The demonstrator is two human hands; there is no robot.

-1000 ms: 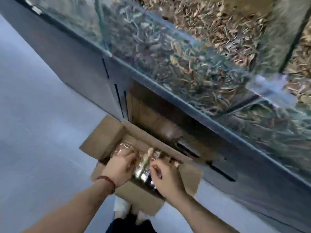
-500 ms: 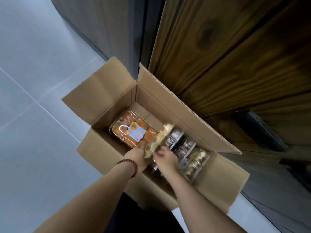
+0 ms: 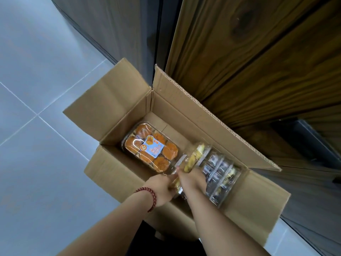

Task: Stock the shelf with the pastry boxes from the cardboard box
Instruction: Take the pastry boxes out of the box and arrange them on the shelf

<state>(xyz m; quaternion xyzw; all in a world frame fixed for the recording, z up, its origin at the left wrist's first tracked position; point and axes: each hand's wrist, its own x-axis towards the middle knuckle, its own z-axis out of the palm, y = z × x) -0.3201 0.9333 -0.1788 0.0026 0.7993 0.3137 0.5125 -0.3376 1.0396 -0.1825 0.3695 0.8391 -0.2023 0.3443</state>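
An open cardboard box (image 3: 186,108) stands on the floor against a wooden cabinet. Inside it, at the left, a clear pastry box of orange pastries (image 3: 150,147) with a blue label lies flat. To its right stand several clear pastry boxes on edge (image 3: 221,172). The nearest of these, a clear box with yellow pastries (image 3: 194,157), leans to the left. My left hand (image 3: 162,187) and my right hand (image 3: 192,179) both grip its near end, one on each side. My fingertips are hidden behind the box.
The wooden cabinet front (image 3: 249,61) rises right behind the box. A dark grey panel (image 3: 114,28) runs to its left. Pale floor tiles (image 3: 36,108) spread out on the left. The box flaps (image 3: 107,100) fold outward on all sides.
The camera has dropped from the glass display case down to the box and come closer. Both hands stay on the yellow pastry box, which stands a little more upright.
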